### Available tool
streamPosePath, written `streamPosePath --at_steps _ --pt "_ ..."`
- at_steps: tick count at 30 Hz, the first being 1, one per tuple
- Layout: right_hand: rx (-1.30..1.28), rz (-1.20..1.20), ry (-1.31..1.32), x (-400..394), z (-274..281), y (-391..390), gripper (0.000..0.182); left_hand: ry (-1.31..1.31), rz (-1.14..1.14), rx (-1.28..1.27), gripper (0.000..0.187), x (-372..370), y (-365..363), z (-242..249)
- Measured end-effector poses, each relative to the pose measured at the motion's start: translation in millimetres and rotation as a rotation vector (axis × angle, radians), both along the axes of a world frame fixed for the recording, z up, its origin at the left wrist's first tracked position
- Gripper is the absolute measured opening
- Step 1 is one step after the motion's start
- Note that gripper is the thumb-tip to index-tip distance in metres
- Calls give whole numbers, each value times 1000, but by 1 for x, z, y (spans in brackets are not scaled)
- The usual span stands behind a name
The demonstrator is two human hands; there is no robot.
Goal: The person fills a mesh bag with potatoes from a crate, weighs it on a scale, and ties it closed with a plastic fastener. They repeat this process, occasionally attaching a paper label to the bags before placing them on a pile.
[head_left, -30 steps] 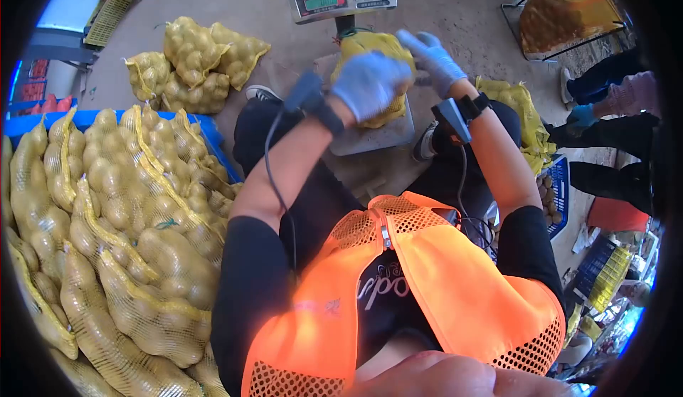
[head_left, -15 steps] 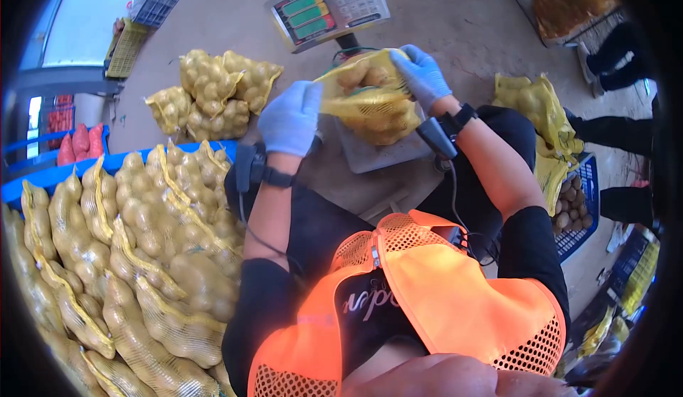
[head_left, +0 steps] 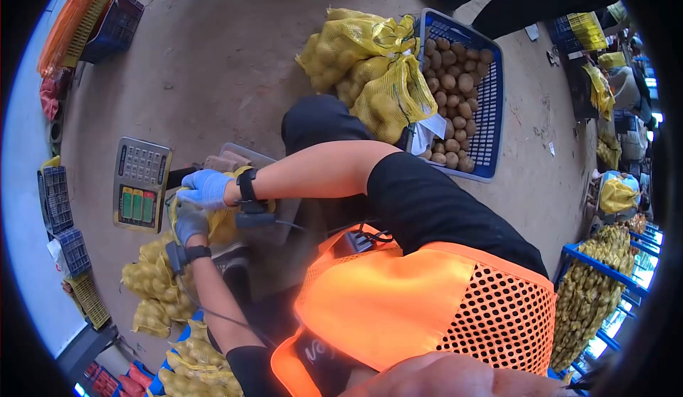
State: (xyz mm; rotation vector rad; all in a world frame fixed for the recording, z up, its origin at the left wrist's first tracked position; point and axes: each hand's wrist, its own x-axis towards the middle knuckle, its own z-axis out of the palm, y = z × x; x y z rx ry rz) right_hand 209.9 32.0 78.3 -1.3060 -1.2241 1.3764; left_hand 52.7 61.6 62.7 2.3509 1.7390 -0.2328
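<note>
My right hand (head_left: 206,188), in a pale blue glove, is closed on the gathered top of a yellow mesh bag of potatoes (head_left: 226,228). Just below it, my gloved left hand (head_left: 191,223) grips the same bag's edge, the two hands nearly touching. My right forearm and wrist strap hide much of the bag. It is at the scale's platform (head_left: 284,219), beside the scale's display (head_left: 142,183) with its keypad and green readouts. Filled mesh bags (head_left: 153,276) lie on the floor close to my left wrist.
A blue crate (head_left: 487,137) of loose potatoes stands ahead, with filled yellow mesh bags (head_left: 356,48) against it. A person's dark-trousered legs (head_left: 512,2) are beyond. More bagged potatoes (head_left: 199,368) lie near my left elbow; a blue rack (head_left: 601,276) holds others. Crates (head_left: 57,198) line the wall.
My view has swung to the right. My hands, apart at the bag's open mouth before, are now close together at its gathered top.
</note>
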Motion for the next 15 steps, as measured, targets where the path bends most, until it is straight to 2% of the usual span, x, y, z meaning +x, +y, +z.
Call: streamPosePath --at_steps 1,3,4,5,6,9,11,15 --pt "97 -41 -59 -1 -2 1 40 0 -6 0 37 -11 6 -14" --pt "190 -84 -117 9 4 -1 40 -456 359 -301 44 -61 39 -77" --pt "69 -70 -34 19 22 -5 39 -787 361 -395 46 -122 66 -140" --pt "-51 -55 54 22 33 -7 38 -777 365 -390 46 -130 63 -147" --pt "-47 -53 67 20 31 -7 38 -616 113 -292 46 -128 55 -144" --pt "-40 -36 67 19 29 -2 38 -399 -284 58 46 -106 39 -131" --pt "-152 19 112 20 34 -7 39 -362 -128 -16 46 -88 37 -119" --pt "10 -52 17 10 14 4 40 -279 211 -171 46 -84 30 -97"
